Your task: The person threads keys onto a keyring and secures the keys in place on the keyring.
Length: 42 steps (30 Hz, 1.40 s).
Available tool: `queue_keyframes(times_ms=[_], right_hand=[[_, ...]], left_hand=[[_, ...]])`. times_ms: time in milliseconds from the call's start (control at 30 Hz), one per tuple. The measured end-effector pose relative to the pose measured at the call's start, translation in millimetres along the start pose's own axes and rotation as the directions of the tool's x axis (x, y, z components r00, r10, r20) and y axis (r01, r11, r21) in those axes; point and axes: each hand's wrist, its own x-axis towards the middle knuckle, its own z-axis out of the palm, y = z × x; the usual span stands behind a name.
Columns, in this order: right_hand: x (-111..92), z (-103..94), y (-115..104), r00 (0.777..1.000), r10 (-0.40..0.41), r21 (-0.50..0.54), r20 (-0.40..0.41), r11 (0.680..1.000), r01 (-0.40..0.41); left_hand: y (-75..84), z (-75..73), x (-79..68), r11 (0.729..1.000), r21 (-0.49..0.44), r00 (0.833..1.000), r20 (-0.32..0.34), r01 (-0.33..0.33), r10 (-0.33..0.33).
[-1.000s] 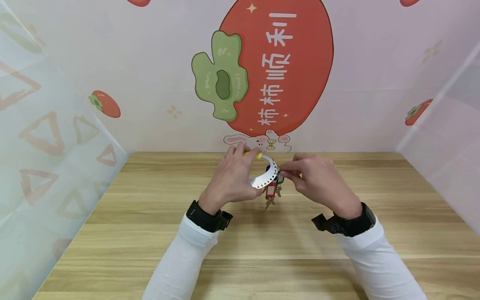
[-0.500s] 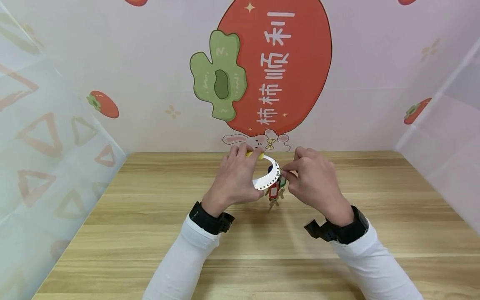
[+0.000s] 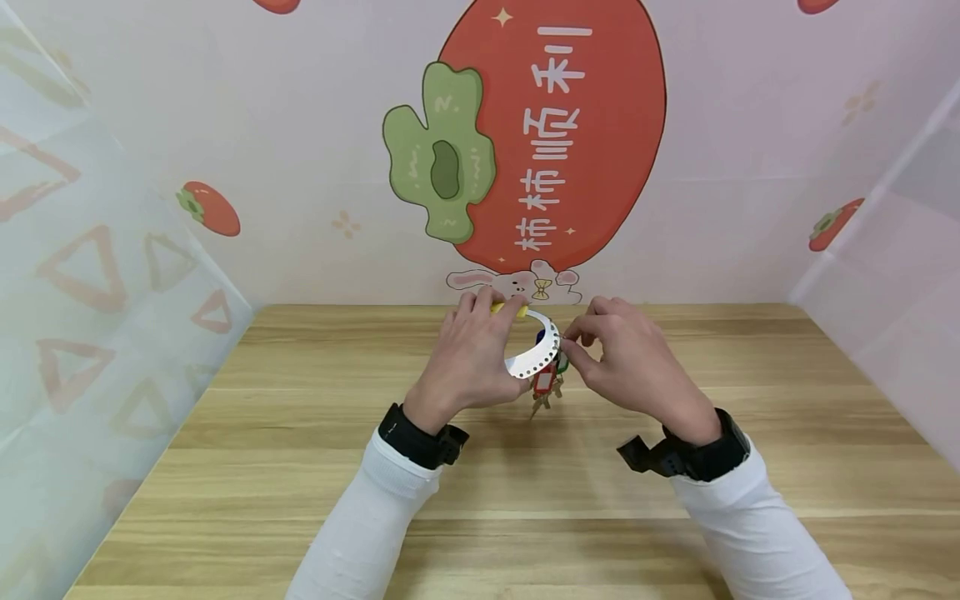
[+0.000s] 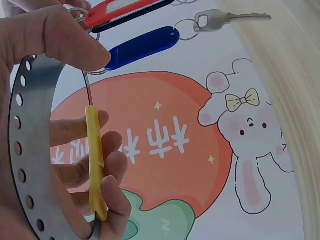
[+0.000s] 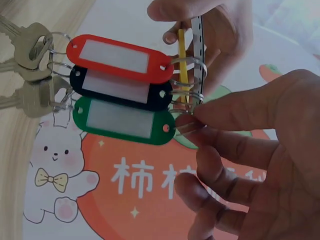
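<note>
My left hand (image 3: 468, 354) holds a curved metal band with a row of holes (image 3: 534, 360), its fingers round a yellow grip piece (image 4: 95, 160). Key tags hang from the band on split rings: red (image 5: 120, 57), black (image 5: 80, 80), green (image 5: 120, 120) and blue (image 4: 142, 47). Metal keys (image 5: 32, 45) dangle from the tags' other ends. My right hand (image 3: 626, 358) pinches the split ring of the green tag between thumb and index finger, right beside the band. The fingertips partly hide that ring, so whether it passes through a hole cannot be told.
Both hands are above a wooden table (image 3: 525, 500). Behind it stands a printed backdrop (image 3: 712, 167) with a large red fruit and a rabbit. Pale patterned sheets close off the left (image 3: 150, 350) and right sides. Each wrist wears a black strap.
The band has shifted slightly right with my left hand. My right hand moved a little left and down, then partly back, still pinching at the band's edge. The hanging keys swing slightly.
</note>
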Motion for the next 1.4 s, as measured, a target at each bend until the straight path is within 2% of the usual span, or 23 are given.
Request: queue_keyframes(times_ms=[500,733,1000,1133,1267,1400], right_hand=[[1.1,0.5,11.2,0.991,-0.084,0.119,0.102,0.990,0.072],[0.3,-5.5,19.6,0.982,-0.086,0.200,0.170,0.978,0.051],[-0.2,-11.8,25.3,0.969,-0.116,0.194,0.220,0.978,0.073],[0.4,-10.8,25.7,0.973,-0.117,0.197,0.199,0.977,0.077],[0.7,-7.8,22.7,0.987,-0.121,0.184,0.105,0.978,0.101],[0.7,-4.9,15.2,0.994,-0.104,0.099,0.017,0.990,0.102]], left_hand=[[-0.1,-0.9,0.6,1.000,-0.006,1.000,0.022,0.018,-0.018],[-0.2,-0.8,1.0,0.999,-0.033,0.999,0.030,0.025,-0.024],[-0.6,-0.5,1.5,0.999,-0.047,0.999,0.044,0.016,-0.013],[-0.6,-0.8,1.6,0.999,-0.041,0.999,0.051,0.012,-0.009],[-0.2,-0.9,1.2,0.999,-0.036,0.999,0.045,0.003,-0.001],[0.6,0.1,0.3,1.000,-0.024,1.000,0.026,-0.016,0.017]])
